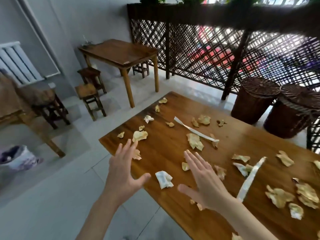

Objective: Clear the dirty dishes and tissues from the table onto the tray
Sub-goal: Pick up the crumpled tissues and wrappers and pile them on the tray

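Lattice screen: a dark brown woven wooden lattice screen (199, 49) runs across the far side of the room, with green leaves above its top rail.
Counter: the long glossy brown wooden counter (166, 149) fills the lower right of my view, its near-left corner pointing toward me.
Second table: a smaller brown wooden table (121, 52) stands well beyond the counter by the grey wall, with dark wooden stools (90, 97) near it.
Baskets: two round dark wicker baskets (256, 97) sit on the floor between the counter and the screen.
Bin: a bin lined with a white bag (20, 158) stands on the grey tiled floor at far left.
Tissues: many crumpled yellowish-white tissues (194, 141) lie scattered over the whole counter top; none is in my grasp.
Paper strips: one long white twisted paper strip (194, 129) lies near the middle of the counter, another white strip (251, 179) just right of my right wrist.
White wad: a crumpled white tissue wad (163, 179) lies on the counter between my two hands.
Left hand: my left hand (124, 172) is spread flat, fingers straight, over the counter's left edge, fingertips near a tissue; it holds nothing.
Right hand: my right hand (206, 181) is likewise spread with straight fingers above the counter, empty.
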`<state>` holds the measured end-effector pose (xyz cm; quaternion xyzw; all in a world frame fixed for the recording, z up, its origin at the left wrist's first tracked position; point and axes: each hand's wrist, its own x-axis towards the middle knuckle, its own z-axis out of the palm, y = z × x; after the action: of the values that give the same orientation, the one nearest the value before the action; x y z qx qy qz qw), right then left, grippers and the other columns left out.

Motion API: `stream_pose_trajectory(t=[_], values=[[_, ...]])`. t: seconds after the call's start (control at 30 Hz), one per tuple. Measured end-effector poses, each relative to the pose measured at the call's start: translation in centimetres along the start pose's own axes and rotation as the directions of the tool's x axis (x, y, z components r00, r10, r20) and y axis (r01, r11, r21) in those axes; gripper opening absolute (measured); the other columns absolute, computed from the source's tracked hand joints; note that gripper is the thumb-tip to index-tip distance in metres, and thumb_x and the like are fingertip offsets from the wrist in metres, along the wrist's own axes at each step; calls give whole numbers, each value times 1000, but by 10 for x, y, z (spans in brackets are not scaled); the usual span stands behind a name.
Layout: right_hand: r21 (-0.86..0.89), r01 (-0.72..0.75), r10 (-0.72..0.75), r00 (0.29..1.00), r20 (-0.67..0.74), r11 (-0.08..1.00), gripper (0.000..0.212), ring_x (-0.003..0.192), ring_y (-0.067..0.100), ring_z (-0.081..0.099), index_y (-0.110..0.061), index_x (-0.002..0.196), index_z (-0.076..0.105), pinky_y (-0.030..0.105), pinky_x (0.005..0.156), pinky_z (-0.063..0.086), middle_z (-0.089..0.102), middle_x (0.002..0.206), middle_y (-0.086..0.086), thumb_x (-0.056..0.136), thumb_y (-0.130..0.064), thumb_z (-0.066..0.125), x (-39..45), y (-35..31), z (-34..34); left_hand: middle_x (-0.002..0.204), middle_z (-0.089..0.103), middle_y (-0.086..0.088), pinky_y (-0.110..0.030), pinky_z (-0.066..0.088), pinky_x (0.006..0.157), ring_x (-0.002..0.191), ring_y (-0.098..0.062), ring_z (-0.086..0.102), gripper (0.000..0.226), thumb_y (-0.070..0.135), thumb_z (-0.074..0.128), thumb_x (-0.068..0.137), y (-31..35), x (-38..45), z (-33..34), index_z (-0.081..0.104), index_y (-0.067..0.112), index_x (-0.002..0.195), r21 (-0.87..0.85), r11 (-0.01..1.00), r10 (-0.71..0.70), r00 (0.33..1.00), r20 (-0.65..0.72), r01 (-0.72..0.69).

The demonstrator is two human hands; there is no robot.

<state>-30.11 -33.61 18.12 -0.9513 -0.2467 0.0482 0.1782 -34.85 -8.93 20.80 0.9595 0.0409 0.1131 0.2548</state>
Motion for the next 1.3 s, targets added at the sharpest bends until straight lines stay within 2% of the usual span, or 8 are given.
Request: stream_pose_trajectory(t=[0.1, 0.23, 0.37, 0.57, 0.7, 1.0, 1.17, 1.3], values=[[-15, -19, 19, 1000, 17, 1000, 93, 140, 9, -16, -51, 125, -40, 39, 115, 5, -24, 143, -26, 64, -86, 21, 39, -9, 22, 157, 6, 12, -47, 12, 116, 141, -8, -4, 101, 59, 71, 69, -37, 36, 4, 8, 40, 145, 11, 1000, -10, 999, 41, 10], [-11, -74, 74, 997, 7, 997, 93, 139, 9, -21, -49, 129, -38, 38, 112, -2, -28, 143, -26, 69, -86, 23, 91, -27, 58, 158, 6, 11, -48, 12, 117, 145, -16, 2, 100, 65, 66, 69, -90, 93, 11, 11, 37, 148, 57, 998, 18, 995, 93, -23], [17, -176, 176, 984, -6, 984, 96, 141, 10, -17, -51, 126, -38, 39, 113, 2, -23, 144, -26, 77, -77, 41, 129, -49, 90, 157, 7, 12, -47, 8, 115, 145, -17, 4, 99, 67, 64, 68, -131, 138, 19, 12, 40, 147, 26, 994, 104, 979, 175, -110], [27, -354, 355, 933, -50, 935, 93, 144, 14, -11, -42, 132, -31, 41, 115, 7, -16, 150, -18, 81, -71, 41, 170, -85, 127, 157, 13, 9, -50, 9, 115, 145, -19, 8, 97, 67, 63, 67, -192, 189, 29, 18, 35, 147, 3, 964, 252, 918, 308, -266], [-13, -475, 474, 879, -51, 880, 94, 144, 18, -9, -35, 140, -25, 43, 115, 8, -12, 155, -12, 82, -71, 39, 183, -97, 151, 157, 14, 9, -45, 5, 113, 145, -19, 9, 95, 71, 57, 67, -221, 206, 47, 19, 35, 147, -28, 941, 325, 877, 355, -338], [-36, -670, 666, 741, -80, 741, 92, 143, 15, -10, -33, 146, -14, 42, 113, 1, -12, 154, -14, 81, -73, 38, 162, -70, 201, 155, 22, 8, -46, 9, 116, 144, -15, 13, 92, 55, 72, 70, -215, 206, 118, 24, 35, 146, -170, 903, 431, 828, 358, -395], [-107, -698, 687, 716, -126, 708, 90, 136, 12, -19, -33, 145, -15, 42, 108, -2, -19, 148, -16, 81, -74, 33, 142, -46, 230, 154, 25, 7, -47, 11, 116, 144, -18, 13, 91, 54, 74, 69, -213, 194, 161, 28, 34, 145, -182, 886, 464, 821, 333, -427], [-66, -720, 714, 694, -93, 691, 76, 143, 16, -10, -32, 148, -8, 43, 113, 6, -9, 155, -12, 91, -61, 33, 136, -30, 249, 155, 22, 9, -55, 13, 115, 145, -17, 11, 90, 55, 72, 71, -221, 183, 182, 26, 35, 145, -181, 891, 454, 808, 375, -416]])
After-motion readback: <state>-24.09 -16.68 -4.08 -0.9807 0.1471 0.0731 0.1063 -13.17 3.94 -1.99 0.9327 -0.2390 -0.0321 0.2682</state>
